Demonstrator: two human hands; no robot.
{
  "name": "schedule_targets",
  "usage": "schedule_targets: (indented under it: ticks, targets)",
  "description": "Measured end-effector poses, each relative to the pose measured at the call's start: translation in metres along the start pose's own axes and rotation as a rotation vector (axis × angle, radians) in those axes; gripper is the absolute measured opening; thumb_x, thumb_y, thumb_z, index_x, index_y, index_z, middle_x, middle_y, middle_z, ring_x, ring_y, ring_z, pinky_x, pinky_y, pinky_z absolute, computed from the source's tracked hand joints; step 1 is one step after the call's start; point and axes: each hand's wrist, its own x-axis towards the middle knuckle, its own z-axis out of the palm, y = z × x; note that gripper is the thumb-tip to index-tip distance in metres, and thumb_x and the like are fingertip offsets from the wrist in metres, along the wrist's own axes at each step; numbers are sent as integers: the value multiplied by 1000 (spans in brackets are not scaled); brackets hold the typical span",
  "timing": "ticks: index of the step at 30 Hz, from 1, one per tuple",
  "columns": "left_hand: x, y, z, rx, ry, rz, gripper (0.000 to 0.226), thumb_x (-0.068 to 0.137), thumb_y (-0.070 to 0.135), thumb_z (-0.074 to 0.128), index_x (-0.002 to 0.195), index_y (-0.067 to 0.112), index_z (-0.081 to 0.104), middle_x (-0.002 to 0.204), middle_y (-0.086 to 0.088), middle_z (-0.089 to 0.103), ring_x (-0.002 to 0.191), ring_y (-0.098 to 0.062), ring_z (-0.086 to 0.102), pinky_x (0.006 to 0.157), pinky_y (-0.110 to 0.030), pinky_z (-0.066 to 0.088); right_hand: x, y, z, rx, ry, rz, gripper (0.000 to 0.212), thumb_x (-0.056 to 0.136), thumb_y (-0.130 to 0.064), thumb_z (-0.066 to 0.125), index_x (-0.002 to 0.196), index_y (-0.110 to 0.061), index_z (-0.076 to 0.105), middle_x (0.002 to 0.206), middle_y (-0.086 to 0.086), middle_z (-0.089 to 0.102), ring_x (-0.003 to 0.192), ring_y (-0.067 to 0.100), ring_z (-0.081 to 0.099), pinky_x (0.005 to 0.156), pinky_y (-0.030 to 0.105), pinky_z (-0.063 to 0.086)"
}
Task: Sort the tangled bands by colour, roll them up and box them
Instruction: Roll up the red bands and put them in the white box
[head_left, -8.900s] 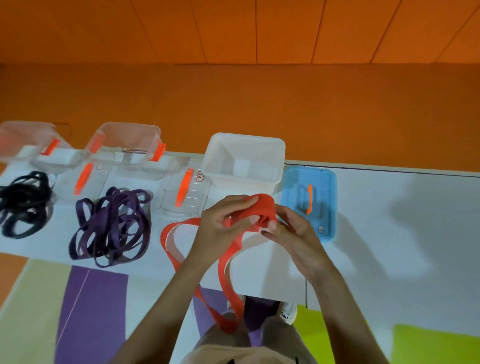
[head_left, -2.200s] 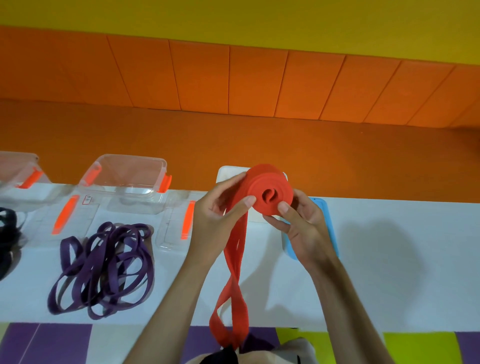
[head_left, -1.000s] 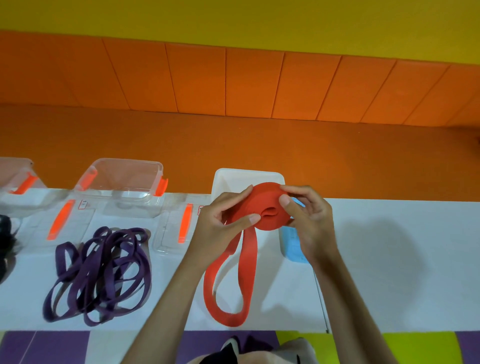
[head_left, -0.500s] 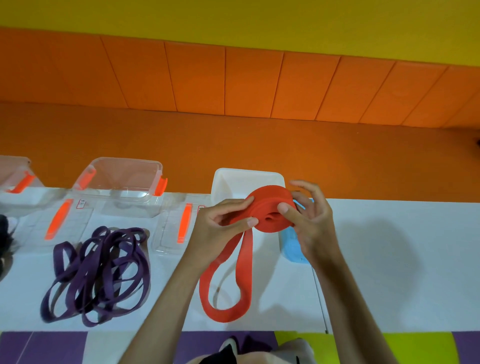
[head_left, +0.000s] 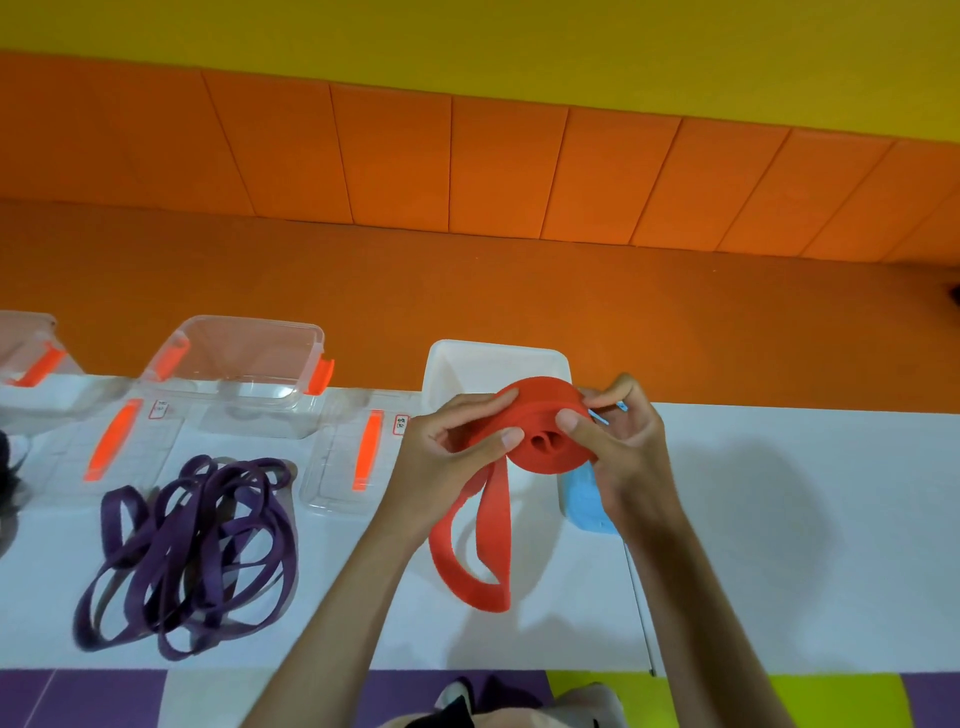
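The red band (head_left: 540, 408) is mostly wound into a thick roll that I hold in the air just in front of the white box (head_left: 493, 358), so that it covers part of the box's front wall from where I look. My left hand (head_left: 441, 457) pinches the roll from the left, with the thumb on its flat face and the fingers curled over its rim. My right hand (head_left: 628, 457) pinches it from the right, with the thumb on the face beside the hollow centre and the fingers behind. The unrolled end hangs down in front of the box as a loop toward the white table (head_left: 779, 519); I cannot tell whether it touches. A blue lid (head_left: 589, 506) lies just right of the box, partly hidden by my right hand. Just left of the box lies a clear lid (head_left: 345, 467) with an orange handle, and farther left stands a clear box (head_left: 239, 364). A heap of purple bands (head_left: 197, 545) lies well left of the white box and nearer to me.
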Motion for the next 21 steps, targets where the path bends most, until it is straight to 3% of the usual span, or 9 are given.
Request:
schedule_targets:
  ticks: [6, 10, 14, 17, 21]
  targets:
    - [4, 1, -2, -53, 69, 20, 46, 74, 34, 91, 117, 30, 76, 118, 0, 76, 114, -23, 72, 86, -27, 59, 4, -5, 2, 5, -165, 124, 41, 81, -30, 82, 118, -29, 65, 114, 9, 74, 101, 25, 72, 80, 34, 60]
    - [5, 0, 0, -60, 68, 8, 46, 71, 32, 93, 115, 29, 77, 113, 0, 78, 109, -20, 74, 82, -23, 59, 5, -10, 4, -67, -86, 86, 37, 76, -29, 89, 107, -21, 71, 109, 14, 76, 99, 29, 74, 75, 32, 61]
    - [10, 0, -1, 35, 38, 38, 40, 77, 32, 91, 115, 35, 79, 122, 8, 74, 120, -15, 69, 86, -22, 59, 7, -6, 3, -73, 9, 34, 30, 77, -16, 86, 104, -17, 74, 109, 11, 77, 101, 28, 75, 74, 31, 62]
    - [13, 0, -8, 84, -10, 15, 42, 81, 29, 90, 121, 36, 79, 127, 12, 71, 125, -13, 66, 91, -26, 60, 8, -4, 5, -96, 24, 11, 29, 77, -22, 89, 102, -20, 74, 112, 11, 76, 104, 30, 74, 75, 33, 62]
    - [17, 3, -15, 45, -36, -18, 45, 82, 26, 87, 124, 36, 77, 124, 8, 77, 119, -13, 72, 94, -20, 57, 11, -2, 3, -204, -12, -20, 30, 75, -34, 88, 99, -27, 72, 112, 6, 77, 107, 28, 74, 83, 45, 64]
